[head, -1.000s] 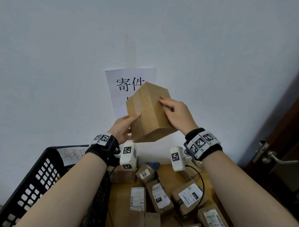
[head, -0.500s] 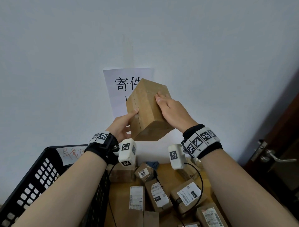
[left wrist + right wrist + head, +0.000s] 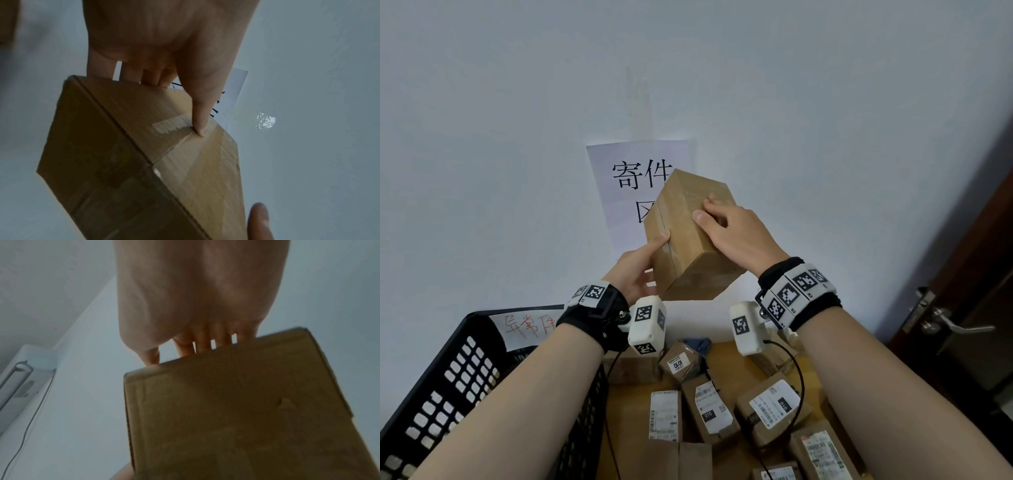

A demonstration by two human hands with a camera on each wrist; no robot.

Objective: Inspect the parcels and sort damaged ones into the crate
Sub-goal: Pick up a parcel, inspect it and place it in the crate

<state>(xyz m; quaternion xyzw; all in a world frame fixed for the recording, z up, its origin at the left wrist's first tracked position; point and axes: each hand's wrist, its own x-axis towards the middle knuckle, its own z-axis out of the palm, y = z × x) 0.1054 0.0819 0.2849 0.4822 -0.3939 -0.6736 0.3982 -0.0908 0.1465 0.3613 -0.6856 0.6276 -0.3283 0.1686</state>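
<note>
Plain brown cardboard parcel [image 3: 690, 236] in my grip, glossy clear tape over its seam. Black lattice crate [image 3: 431, 394], white tag with red writing [image 3: 527, 325]. White sign [image 3: 626, 185], black characters.

Head view looks down; both wrist views closely share the parcel [image 3: 690, 236].

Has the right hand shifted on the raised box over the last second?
Yes. The right hand crept up the box, toward the top of the wall sign.
</note>
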